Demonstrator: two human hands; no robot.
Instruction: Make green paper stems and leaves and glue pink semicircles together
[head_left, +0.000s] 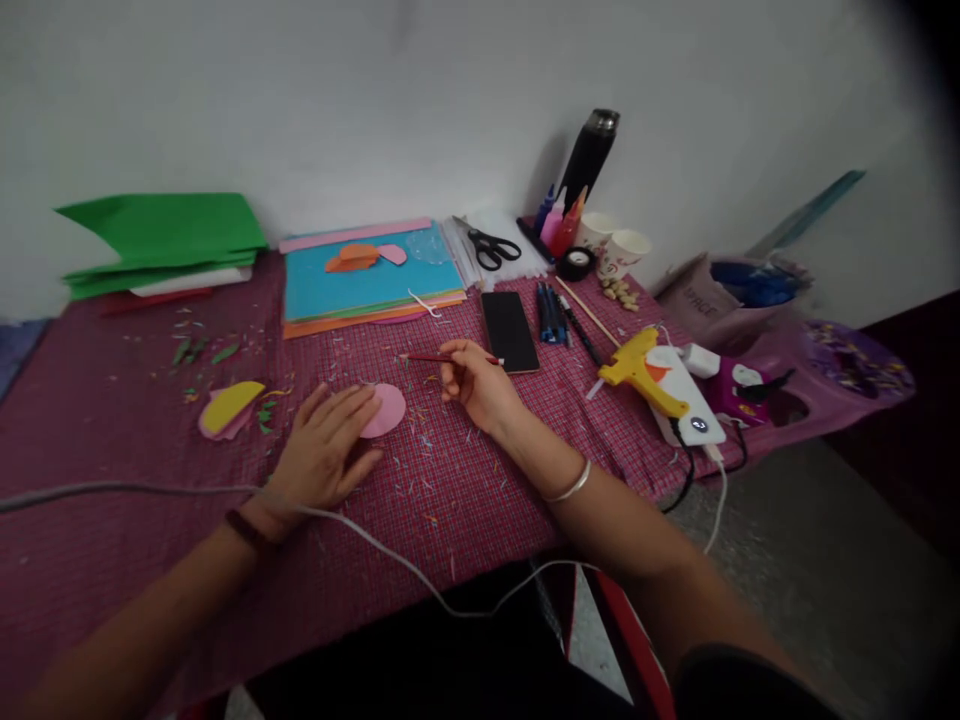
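My left hand [328,445] lies flat on the table, its fingertips over the left edge of a pink paper oval [387,412]. Just to the right, my right hand [474,388] is raised a little and pinches a slim dark-red pencil [431,357], whose tip points left above the oval. Left of my left hand, a yellow paper half-round [233,405] rests on pink paper pieces [217,430], with green scraps [265,415] beside it. A black phone [510,330] lies beyond my right hand.
Coloured sheets [360,290], green paper [165,240] and scissors [491,247] lie along the wall. At right are markers [551,315], a yellow glue gun [641,372] on a white power bank [694,405], cups [624,253] and a bottle [591,155]. A white cable [375,540] crosses my left wrist.
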